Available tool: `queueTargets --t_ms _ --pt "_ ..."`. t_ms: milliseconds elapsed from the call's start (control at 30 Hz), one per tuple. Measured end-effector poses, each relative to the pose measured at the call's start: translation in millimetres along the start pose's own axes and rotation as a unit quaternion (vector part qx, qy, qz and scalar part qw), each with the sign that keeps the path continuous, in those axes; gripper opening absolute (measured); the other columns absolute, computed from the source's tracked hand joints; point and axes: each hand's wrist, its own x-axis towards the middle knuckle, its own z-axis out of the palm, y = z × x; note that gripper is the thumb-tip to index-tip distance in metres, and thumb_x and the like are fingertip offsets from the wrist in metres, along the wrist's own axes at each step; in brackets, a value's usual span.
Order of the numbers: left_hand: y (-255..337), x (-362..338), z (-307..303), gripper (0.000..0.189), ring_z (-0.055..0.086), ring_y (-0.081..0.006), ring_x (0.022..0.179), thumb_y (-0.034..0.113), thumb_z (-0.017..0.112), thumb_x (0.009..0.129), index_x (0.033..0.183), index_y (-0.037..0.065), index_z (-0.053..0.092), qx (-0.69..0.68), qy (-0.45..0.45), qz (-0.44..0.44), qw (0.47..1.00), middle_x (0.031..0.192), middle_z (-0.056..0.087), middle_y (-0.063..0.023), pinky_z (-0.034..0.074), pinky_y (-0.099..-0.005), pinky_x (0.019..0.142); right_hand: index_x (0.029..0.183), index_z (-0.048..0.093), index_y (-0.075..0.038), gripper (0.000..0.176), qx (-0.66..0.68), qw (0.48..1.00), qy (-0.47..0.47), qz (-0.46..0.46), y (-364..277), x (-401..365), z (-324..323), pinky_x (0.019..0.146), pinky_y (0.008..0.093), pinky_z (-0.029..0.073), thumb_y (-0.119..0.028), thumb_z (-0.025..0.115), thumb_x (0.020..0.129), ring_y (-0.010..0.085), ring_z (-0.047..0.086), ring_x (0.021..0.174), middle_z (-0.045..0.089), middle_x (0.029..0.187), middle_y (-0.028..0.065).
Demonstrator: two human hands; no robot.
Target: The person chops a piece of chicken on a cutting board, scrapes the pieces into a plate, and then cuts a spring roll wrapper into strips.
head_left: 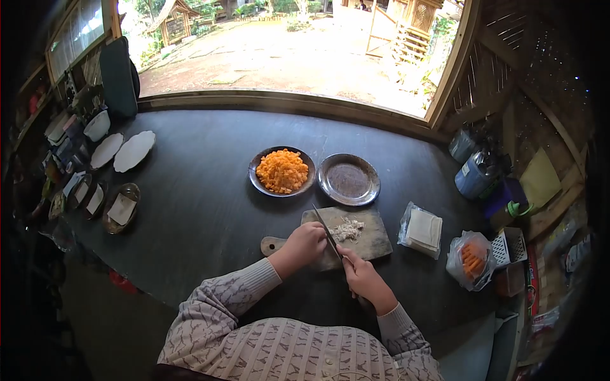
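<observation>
My right hand [366,280] grips a knife [326,230], its blade slanting up and left over the wooden cutting board [375,236]. Close to the left side of the blade, my left hand [306,242] rests on the board with its fingers curled together; what they hold, if anything, is hidden. Pale shredded pieces that look like meat [347,230] lie on the board, just right of the blade. Beyond the board stands a brown plate heaped with diced orange pieces [282,171]. Beside it is a second brown plate [349,180] with nothing on it.
Right of the board lie a pack of square white wrappers [422,230] and a plastic bag of orange pieces [472,260]. White plates [135,152] and small dishes [121,208] stand at the left. Jars [476,174] line the right side; a window opening is ahead.
</observation>
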Motion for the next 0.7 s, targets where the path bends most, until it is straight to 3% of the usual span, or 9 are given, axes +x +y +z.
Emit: queueTargets --t_ms 567,633,700 --pt "1.0 0.7 -4.0 0.014 0.063 -0.0356 0.078 0.01 0.062 0.077 0.076 -0.003 0.065 -0.055 0.014 -0.007 0.998 0.082 0.064 -0.0176 0.052 -0.0426 0.073 0.142 0.046 -0.014 0.041 0.01 1.0 -0.023 0.0 4.7 -22.4 -23.4 0.044 0.0278 0.048 -0.019 0.043 0.101 0.0125 0.054 0.041 0.054 0.052 0.0062" --pt "1.2 1.1 -4.6 0.014 0.063 -0.0358 0.078 0.01 0.062 0.077 0.076 -0.003 0.065 -0.053 0.013 0.009 0.998 0.082 0.064 -0.0176 0.052 -0.0427 0.074 0.141 0.048 -0.012 0.04 0.01 0.999 -0.045 0.009 0.7 -25.3 -23.0 0.042 0.0263 0.048 -0.015 0.044 0.101 0.0089 0.052 0.047 0.051 0.061 0.0023" --pt "5.6 1.4 -7.2 0.014 0.063 -0.0357 0.078 0.01 0.062 0.078 0.076 -0.003 0.065 -0.052 0.011 0.003 0.999 0.082 0.064 -0.0175 0.052 -0.0427 0.074 0.141 0.047 -0.012 0.04 0.004 0.999 -0.047 0.011 -4.1 -27.0 -23.7 0.043 0.0267 0.048 -0.016 0.044 0.101 0.0093 0.053 0.047 0.051 0.06 0.0028"
